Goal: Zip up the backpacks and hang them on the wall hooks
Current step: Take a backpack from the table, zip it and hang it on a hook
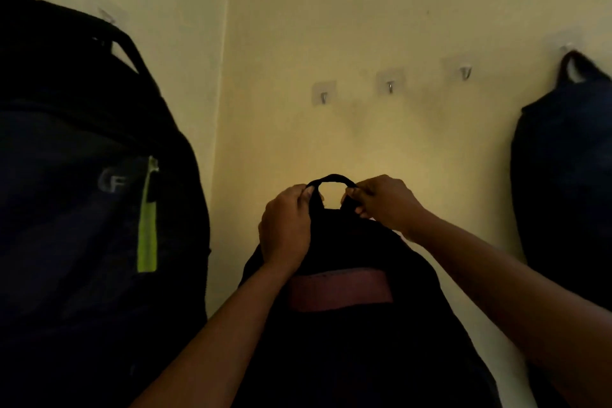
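Observation:
I hold a black backpack [357,341] with a dull red patch up in front of the wall, below the hooks. My left hand [286,225] pinches the left end of its top carry loop [332,178]. The loop's right end is pinched by my right hand [385,202], and the loop stands open between the two. Three bare adhesive wall hooks hang above: a left hook [324,96], a middle hook [390,86] and a right hook [465,71]. The loop is well below them.
A large dark blue backpack [82,192] with a neon green strip hangs on the left wall beside a room corner. Another dark backpack [563,175] hangs by its loop from a hook [568,48] at far right. The lighting is dim.

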Tool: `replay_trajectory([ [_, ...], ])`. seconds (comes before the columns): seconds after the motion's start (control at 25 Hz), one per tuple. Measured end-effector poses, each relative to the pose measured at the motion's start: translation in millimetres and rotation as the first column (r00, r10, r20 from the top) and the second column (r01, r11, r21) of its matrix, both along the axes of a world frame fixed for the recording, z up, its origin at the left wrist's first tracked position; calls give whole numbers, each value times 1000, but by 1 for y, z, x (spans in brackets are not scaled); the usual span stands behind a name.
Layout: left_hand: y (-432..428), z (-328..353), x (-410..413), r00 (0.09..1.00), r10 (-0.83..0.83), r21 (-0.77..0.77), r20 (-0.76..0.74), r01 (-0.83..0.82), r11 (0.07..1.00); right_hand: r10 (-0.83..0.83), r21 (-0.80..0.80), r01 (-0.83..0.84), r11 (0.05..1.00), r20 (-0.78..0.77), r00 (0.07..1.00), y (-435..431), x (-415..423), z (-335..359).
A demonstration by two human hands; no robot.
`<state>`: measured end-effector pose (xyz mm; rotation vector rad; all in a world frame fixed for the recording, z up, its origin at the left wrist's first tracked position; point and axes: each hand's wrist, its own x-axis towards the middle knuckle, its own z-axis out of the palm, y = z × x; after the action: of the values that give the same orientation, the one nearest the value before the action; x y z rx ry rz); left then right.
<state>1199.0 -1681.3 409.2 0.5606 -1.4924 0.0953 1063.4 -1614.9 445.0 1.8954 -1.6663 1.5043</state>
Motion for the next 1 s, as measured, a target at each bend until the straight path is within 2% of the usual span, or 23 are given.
replay_trajectory([
  [0.16, -49, 50, -12, 999, 26, -49, -41, -28, 998, -230, -125, 215, 968, -119, 966, -36, 4, 49],
  [0.24, -69, 74, -21, 998, 47, -93, -36, -50, 994, -348, -193, 321, 927, -130, 928, -55, 4, 71],
  [0.36, -84, 104, -28, 997, 72, -154, 1, -71, 986, -424, -285, 386, 877, -80, 902, -70, 0, 99],
  [0.52, -99, 144, -32, 998, 67, -233, 15, -61, 971, -556, -395, 469, 790, -139, 819, -83, -2, 134],
  [0.64, -102, 175, -31, 999, 40, -283, -9, -41, 958, -566, -469, 469, 749, -84, 820, -87, -4, 166],
  [0.92, -119, 211, -39, 999, 24, -370, -39, -37, 928, -616, -552, 474, 686, -94, 782, -106, -10, 204],
  [1.0, -122, 217, -41, 999, 46, -329, -27, -52, 943, -619, -548, 480, 685, -90, 780, -108, -10, 208],
])
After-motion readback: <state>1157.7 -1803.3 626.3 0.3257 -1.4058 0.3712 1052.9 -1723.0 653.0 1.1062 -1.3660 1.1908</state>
